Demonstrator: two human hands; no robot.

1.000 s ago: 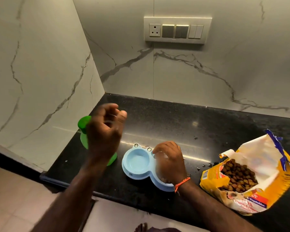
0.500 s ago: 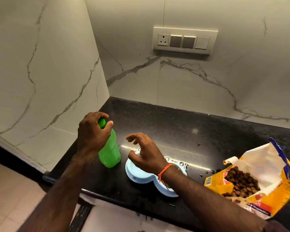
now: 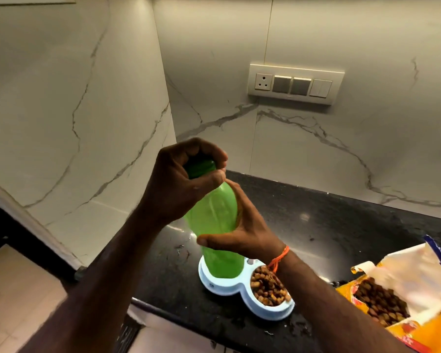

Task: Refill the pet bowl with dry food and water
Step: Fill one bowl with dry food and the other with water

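A green plastic bottle (image 3: 215,225) is held upright above the left cup of the light blue double pet bowl (image 3: 242,293). My left hand (image 3: 181,182) is closed over the bottle's dark green cap (image 3: 199,167). My right hand (image 3: 245,230) wraps the bottle's body from the right side. Brown dry food (image 3: 267,286) fills the bowl's right cup. The left cup is hidden behind the bottle. The bowl sits near the front edge of the black counter (image 3: 329,225).
An open yellow bag of dry food (image 3: 402,299) lies on the counter at the right. A few loose kibbles and wet spots lie on the counter. Marble walls close the corner, with a switch panel (image 3: 294,84) on the back wall.
The bottle has been lifted from beside the bowl to above its left cup. My right hand moved from over the bowl onto the bottle's body. My left hand stayed on the cap.
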